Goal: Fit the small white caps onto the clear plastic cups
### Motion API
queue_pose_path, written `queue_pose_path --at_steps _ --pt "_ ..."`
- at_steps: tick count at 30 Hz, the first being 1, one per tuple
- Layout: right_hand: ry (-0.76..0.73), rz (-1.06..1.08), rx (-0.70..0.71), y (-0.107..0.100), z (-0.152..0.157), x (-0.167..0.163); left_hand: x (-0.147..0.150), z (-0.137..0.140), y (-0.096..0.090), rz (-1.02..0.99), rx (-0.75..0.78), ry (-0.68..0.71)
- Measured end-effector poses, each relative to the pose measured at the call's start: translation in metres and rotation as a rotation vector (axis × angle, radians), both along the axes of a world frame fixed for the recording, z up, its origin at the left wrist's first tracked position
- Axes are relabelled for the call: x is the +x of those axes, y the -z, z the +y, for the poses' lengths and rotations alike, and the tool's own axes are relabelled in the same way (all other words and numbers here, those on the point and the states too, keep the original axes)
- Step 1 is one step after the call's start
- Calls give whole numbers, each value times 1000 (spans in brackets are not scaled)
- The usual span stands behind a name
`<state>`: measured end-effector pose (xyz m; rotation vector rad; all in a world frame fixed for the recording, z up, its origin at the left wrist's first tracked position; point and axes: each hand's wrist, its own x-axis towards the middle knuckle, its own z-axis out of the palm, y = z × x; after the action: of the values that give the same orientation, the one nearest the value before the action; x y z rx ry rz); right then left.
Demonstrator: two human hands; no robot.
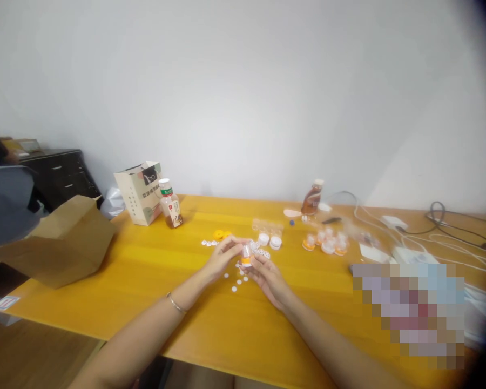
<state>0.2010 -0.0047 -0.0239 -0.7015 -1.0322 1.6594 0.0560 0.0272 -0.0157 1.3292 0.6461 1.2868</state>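
Observation:
Between my two hands, above the table, is a small clear plastic container with an orange base point(247, 255). My left hand point(225, 255) grips it from the left near the top, while the fingers of my right hand point(267, 274) hold it low on the right side. Several small white discs point(234, 289) lie scattered on the table below and around the hands. Just behind are white round caps point(275, 242), orange-yellow round parts point(219, 234) and a row of clear cups point(267, 226). A few white pointed pieces point(209, 243) sit left of my left hand.
Orange-based clear containers point(326, 241) are grouped at the right, near cables point(441, 219) and papers. A brown bottle point(312, 198) stands at the back. At the left are a labelled bottle point(171, 205), a printed paper bag point(140, 194) and a large brown paper bag point(75, 240).

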Motion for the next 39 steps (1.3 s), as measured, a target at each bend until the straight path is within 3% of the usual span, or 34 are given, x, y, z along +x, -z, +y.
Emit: queue_pose_path --at_steps 2,11,18,21,28,35,39 --pt "-12 6 -2 -1 0 1 -2 0 -1 -6 -15 40" --pt "153 -166 196 -4 -2 -2 -1 0 -3 35 66 -42" --pt "270 -185 199 -8 -8 -5 4 -7 -1 98 169 -167" --pt "225 -137 160 -7 -8 -4 5 -10 -2 66 115 -154" --pt "-46 93 -52 -7 -8 1 2 -11 -5 -119 -107 181" --pt "-121 105 -55 -11 -11 1 -2 -11 -11 -115 -149 232" --pt "-128 108 -45 -7 -8 2 -2 -9 -9 -116 -99 188"
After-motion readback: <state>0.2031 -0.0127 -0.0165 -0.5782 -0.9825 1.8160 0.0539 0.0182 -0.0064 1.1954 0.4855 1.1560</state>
